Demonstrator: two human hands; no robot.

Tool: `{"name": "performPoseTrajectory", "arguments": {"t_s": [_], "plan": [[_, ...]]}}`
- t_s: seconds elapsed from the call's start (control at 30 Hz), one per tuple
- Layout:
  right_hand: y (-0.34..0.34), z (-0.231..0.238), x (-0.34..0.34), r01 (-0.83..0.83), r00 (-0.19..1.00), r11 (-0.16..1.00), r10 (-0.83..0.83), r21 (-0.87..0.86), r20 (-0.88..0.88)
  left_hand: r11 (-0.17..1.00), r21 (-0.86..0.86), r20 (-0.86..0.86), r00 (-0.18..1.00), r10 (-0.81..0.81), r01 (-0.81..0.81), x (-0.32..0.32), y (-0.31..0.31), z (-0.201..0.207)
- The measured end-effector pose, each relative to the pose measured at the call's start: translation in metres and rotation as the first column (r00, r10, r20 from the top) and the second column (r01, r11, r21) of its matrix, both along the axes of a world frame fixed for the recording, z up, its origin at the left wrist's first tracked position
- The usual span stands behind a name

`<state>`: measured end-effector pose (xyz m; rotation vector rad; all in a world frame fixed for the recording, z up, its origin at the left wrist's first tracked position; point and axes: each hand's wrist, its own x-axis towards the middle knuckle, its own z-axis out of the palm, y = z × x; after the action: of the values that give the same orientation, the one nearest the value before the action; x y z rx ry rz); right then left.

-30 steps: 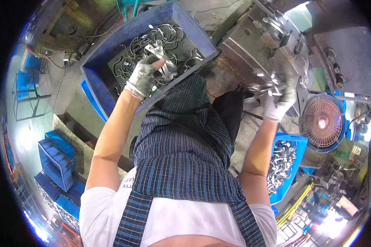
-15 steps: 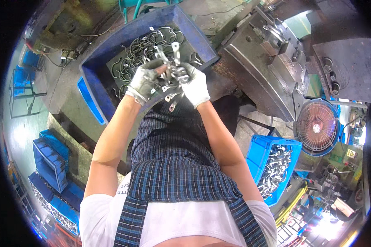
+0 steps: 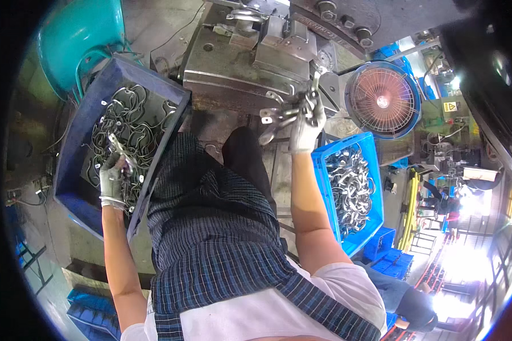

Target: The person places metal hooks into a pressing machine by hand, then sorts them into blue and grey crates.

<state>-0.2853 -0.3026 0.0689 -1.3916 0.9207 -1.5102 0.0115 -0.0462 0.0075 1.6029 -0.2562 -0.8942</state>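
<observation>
My right hand (image 3: 308, 129), in a white work glove with dark, soiled fingers, is closed round a bunch of shiny bent metal parts (image 3: 279, 116). Their flattened ends with holes stick out to the left. It is raised between the machine and the light blue crate. My left hand (image 3: 112, 181), gloved the same way, reaches into the dark blue bin (image 3: 77, 150). Its fingers are closed on a few bent metal parts (image 3: 119, 146), brighter than the curved metal parts (image 3: 135, 122) lying loose in the bin. Motion slightly blurs both hands' parts.
A machine bed with a metal fixture (image 3: 284, 48) stands ahead. To the right are a round fan (image 3: 383, 101) and a light blue crate (image 3: 375, 219) full of shiny metal parts. A green cart (image 3: 82, 40) sits at far left. Another person (image 3: 407, 301) is at lower right.
My view and body have turned right. My hands, together over the dark bin before, are now apart: the right has swung toward the light blue crate with its bunch, the left stays over the bin.
</observation>
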Motion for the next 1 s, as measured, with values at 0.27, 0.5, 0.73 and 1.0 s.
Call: {"name": "performPoseTrajectory", "arguments": {"t_s": [0.27, 0.5, 0.73, 1.0], "plan": [[-0.051, -0.017, -0.005, -0.021, 0.998, 0.995, 0.016, 0.1, 0.053, 0.999, -0.021, -0.145, 0.989, 0.036, -0.04, -0.019, -0.015, 0.023], [-0.05, -0.009, -0.005, -0.001, 0.998, 0.995, 0.008, 0.102, -0.059, 1.0, -0.021, -0.247, 0.969, 0.016, -0.021, -0.015, -0.023, 0.013], [-0.002, 0.051, -0.001, 0.057, 0.756, 0.99, -0.127, -0.128, -0.642, 0.988, -0.113, -0.48, 0.877, 0.037, -0.104, -0.011, -0.021, 0.005], [0.03, 0.044, 0.014, -0.182, 0.873, 0.815, -0.124, -0.55, -0.472, 0.992, -0.121, -0.269, 0.96, -0.074, 0.042, -0.046, -0.046, 0.05]]}}
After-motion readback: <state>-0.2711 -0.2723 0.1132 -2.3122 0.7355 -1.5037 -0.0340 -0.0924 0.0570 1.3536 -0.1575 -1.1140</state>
